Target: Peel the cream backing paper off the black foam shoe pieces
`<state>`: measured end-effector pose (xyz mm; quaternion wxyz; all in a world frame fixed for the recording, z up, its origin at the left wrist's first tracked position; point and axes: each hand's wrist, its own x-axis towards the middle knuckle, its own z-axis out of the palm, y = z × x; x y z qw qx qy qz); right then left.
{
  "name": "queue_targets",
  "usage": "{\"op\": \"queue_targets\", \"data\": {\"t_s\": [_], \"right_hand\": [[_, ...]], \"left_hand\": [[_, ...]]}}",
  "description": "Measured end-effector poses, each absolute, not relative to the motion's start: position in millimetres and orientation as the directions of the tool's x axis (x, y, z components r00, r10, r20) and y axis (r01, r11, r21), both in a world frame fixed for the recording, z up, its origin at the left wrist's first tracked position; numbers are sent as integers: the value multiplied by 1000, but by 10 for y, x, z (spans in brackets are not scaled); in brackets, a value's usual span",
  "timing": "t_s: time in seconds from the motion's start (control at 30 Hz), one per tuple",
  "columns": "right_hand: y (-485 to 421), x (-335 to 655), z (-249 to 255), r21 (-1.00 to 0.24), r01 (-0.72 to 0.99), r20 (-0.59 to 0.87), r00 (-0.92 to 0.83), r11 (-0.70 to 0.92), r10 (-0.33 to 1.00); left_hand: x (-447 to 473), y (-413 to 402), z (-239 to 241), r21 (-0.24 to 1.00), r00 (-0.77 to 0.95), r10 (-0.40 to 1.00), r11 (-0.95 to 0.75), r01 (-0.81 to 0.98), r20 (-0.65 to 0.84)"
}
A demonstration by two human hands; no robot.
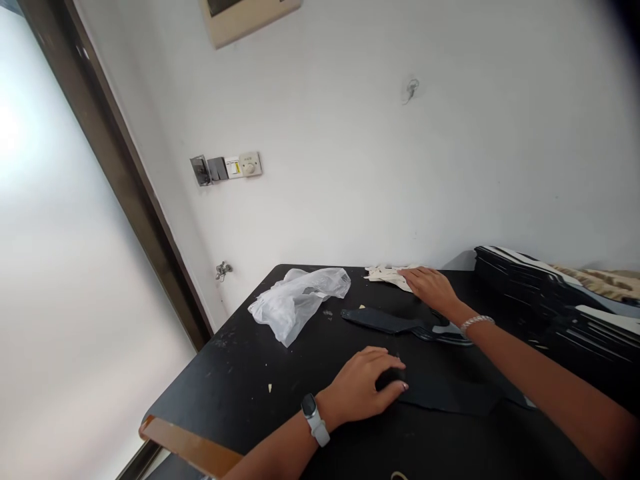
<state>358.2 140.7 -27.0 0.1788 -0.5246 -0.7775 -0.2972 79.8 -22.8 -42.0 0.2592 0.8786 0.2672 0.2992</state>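
**Holding flat, working apart**

My left hand (363,387) is curled over a black cut piece (450,397), fingers closed on a bunched bit near its edge, probably to stop it sliding on the table. My right hand (433,287) lies palm down, fingertips resting on a crumpled cream scrap (387,275) at about 11 o'clock from that wrist. Flat pressure like that looks meant to keep the scrap in place, but I can't tell if it is actually gripped.

Hands are apart, not touching, with the left at about 7 o'clock from the right. Between them a narrow black shaped strip (380,321) lies on the black table (225,373), its far end running toward my right wrist. A crumpled clear plastic bag (300,303) sits at about 10 o'clock from my left hand, apparently pushed off to one side. A tall stack of black pieces with white edges (525,293) is at about 3 o'clock from my right hand, kept together at the table's end. A smartwatch (314,420) is on my left wrist, a silver bracelet (477,325) on my right.
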Motion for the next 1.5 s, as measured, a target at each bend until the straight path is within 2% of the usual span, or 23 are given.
{"op": "queue_targets", "data": {"t_s": [0.1,0.2,0.27,0.37,0.43,0.63,0.83,0.97,1.13,1.27,1.4,1.5], "right_hand": [[1133,3523,-105,328,885,632,-466,330,620],[610,3507,-159,412,806,613,-590,425,525],[185,3507,-310,530,667,572,-737,524,360],[-355,3498,-525,542,661,577,-741,518,342],[-556,3486,-562,467,706,600,-695,532,396],[-548,3506,-443,284,762,542,-628,582,558],[-582,3460,-507,-62,808,419,-512,586,750],[-655,3378,-479,-181,803,368,-480,567,797],[-718,3283,-438,-210,791,344,-491,575,800],[-763,3208,-409,-216,775,469,-451,593,760],[-786,3153,-393,-112,743,662,-440,660,607],[-796,3135,-389,-17,732,719,-464,681,517]], "left_hand": [[803,-179,-380,798,509,778,-546,255,369],[826,-121,-367,977,420,890,-210,32,177],[851,-113,-377,997,478,878,12,-79,28],[907,-160,-411,984,595,800,157,-87,-75],[944,-199,-438,982,610,786,177,-72,-97],[941,-155,-461,981,563,820,176,-76,-104],[909,-125,-434,987,534,842,138,-82,-73],[915,-150,-389,985,505,862,123,-124,-44],[925,-181,-343,980,484,875,108,-169,-13],[966,-224,-376,983,506,863,98,-157,-5],[1015,-298,-434,992,620,783,113,-62,-50],[1024,-336,-435,988,691,717,150,-35,-85]]}}
